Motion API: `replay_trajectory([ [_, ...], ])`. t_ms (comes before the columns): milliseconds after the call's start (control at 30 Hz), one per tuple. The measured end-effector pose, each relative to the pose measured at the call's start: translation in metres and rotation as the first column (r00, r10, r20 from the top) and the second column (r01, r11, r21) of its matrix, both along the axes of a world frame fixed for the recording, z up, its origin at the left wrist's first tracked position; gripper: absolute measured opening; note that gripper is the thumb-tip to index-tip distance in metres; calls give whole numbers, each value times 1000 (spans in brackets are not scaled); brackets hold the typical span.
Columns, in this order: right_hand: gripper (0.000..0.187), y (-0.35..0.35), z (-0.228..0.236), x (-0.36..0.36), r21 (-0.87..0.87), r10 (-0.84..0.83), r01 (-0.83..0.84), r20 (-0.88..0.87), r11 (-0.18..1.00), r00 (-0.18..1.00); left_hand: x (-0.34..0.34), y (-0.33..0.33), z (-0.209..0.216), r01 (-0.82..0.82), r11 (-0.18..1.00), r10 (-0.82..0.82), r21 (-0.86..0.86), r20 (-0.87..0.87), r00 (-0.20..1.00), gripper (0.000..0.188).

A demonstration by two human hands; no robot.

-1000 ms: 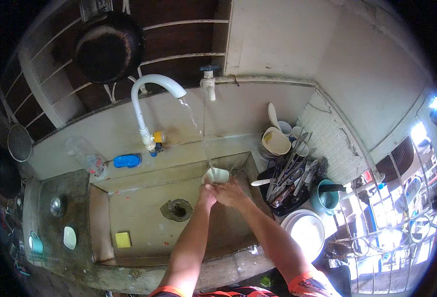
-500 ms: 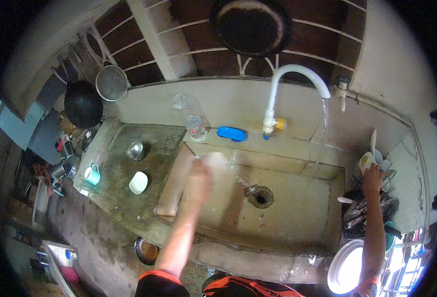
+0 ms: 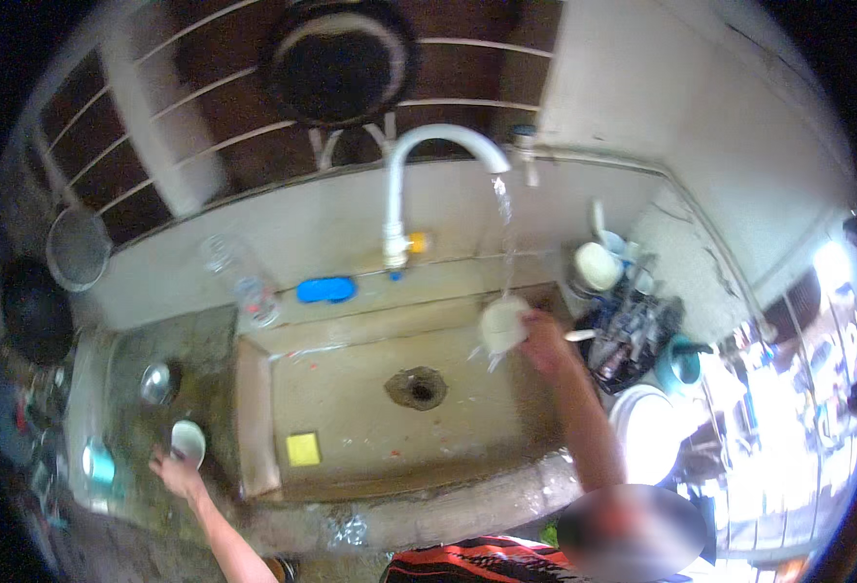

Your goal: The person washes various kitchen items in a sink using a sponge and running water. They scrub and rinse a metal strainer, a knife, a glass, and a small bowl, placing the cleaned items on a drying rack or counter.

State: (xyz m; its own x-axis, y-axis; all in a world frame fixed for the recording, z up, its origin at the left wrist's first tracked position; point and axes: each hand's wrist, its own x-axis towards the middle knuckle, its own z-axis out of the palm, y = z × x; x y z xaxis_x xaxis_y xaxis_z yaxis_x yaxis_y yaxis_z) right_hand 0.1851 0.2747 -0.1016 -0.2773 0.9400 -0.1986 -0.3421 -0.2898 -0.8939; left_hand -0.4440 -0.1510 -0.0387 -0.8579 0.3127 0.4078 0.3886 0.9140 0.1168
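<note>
Under the tap's stream, my right hand point(image 3: 545, 342) grips a pale, rounded cup point(image 3: 503, 325), and water runs off its lower side into the sink. At the left, my left hand point(image 3: 178, 472) has its fingers at the rim of a white cup point(image 3: 188, 439) on the counter; its grip is partly hidden. A yellow sponge point(image 3: 302, 449) lies on the sink floor near the left wall. The white gooseneck tap point(image 3: 393, 209) is running.
The stone sink point(image 3: 351, 384) has a drain in its middle. A steel bowl point(image 3: 159, 385) and a turquoise mug point(image 3: 98, 462) stand on the left counter. A blue dish point(image 3: 326, 290) and glass jar point(image 3: 257, 301) line the back ledge. Cutlery point(image 3: 628, 335) and a white basin point(image 3: 645, 432) sit at the right.
The view has swung right. My right hand has come from the rack to the water with a cup. My left hand has left the sink for the counter cup; the sponge now shows in the sink.
</note>
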Motion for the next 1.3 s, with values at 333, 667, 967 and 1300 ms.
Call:
replay_trajectory([
  [333,20,-10,-13,-36,178,-241,165,662,970,710,400,326,-59,-197,609,-783,769,542,-305,56],
  [667,50,-32,44,-20,-193,-27,-748,962,635,-272,510,412,-150,-763,442,-841,471,-78,-535,55],
  [967,28,9,87,22,-103,-33,-646,980,756,-195,518,442,-152,10,597,-801,802,595,64,29],
  [1300,32,93,117,111,222,-644,-649,547,728,-535,327,270,-20,839,361,-927,407,255,275,27],
])
